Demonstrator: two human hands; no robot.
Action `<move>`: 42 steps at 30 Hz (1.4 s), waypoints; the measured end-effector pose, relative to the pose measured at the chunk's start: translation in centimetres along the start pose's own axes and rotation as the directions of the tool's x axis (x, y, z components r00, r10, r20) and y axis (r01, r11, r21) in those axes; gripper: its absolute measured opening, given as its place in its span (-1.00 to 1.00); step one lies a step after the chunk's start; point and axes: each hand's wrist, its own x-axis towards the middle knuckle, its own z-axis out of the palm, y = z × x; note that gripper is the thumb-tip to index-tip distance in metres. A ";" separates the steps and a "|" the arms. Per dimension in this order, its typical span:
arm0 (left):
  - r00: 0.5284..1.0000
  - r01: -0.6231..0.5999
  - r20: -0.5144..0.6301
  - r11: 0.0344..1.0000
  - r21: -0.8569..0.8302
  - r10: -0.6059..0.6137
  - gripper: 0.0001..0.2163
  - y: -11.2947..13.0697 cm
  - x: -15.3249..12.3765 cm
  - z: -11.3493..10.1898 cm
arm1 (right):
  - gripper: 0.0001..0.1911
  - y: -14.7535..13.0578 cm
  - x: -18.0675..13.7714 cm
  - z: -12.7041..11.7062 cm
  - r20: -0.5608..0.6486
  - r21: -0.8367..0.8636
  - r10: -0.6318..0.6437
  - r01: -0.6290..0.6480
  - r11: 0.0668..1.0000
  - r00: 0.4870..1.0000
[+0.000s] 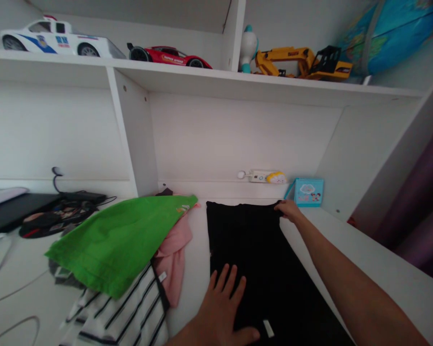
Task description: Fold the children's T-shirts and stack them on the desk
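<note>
Black garment lies spread flat on the white desk. The left hand is pressed open and flat on its near left part, and the right hand pinches its far right corner. Left of the garment's edge a bare strip of desk separates it from the pink cloth and green cloth; to its right the desk lies bare, with a blue box just beyond the far corner.

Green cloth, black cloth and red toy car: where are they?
green cloth [122,240]: head view, middle of its flat top.
black cloth [260,250]: head view, bare middle of the fabric.
red toy car [169,55]: head view, side of its body.
</note>
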 end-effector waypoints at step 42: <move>0.998 0.001 -0.060 0.996 0.092 0.005 -0.20 0.5 -0.5 0.6 | -0.77 0.5 -29.8 -8.0 0.773 -0.029 -0.273 0.461 0.887 0.573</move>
